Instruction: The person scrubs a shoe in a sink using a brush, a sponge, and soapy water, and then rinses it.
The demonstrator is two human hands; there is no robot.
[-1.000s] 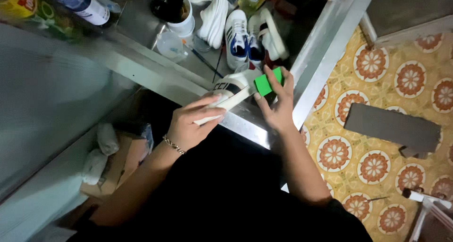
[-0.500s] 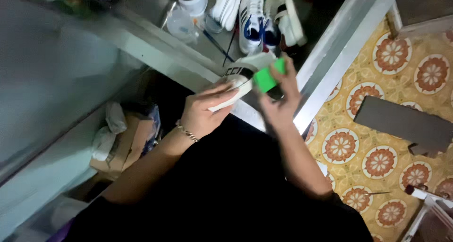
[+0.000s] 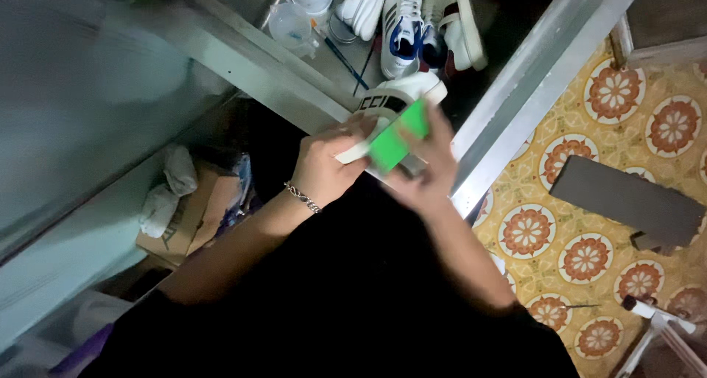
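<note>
A light, stiff white shoe (image 3: 398, 98) is pinched at its edge by the left hand (image 3: 324, 168); a soft green sponge (image 3: 398, 136) is gripped in the right hand (image 3: 431, 161)

Dim overall, with the person's dark clothing sinking into near-black shadow below the green block (image 3: 398, 136). The block is the brightest, most saturated spot (its edges smeared by motion blur). Right of it the patterned floor tiles (image 3: 589, 256) are evenly lit; left, the metal surfaces look hazy and soft.
</note>
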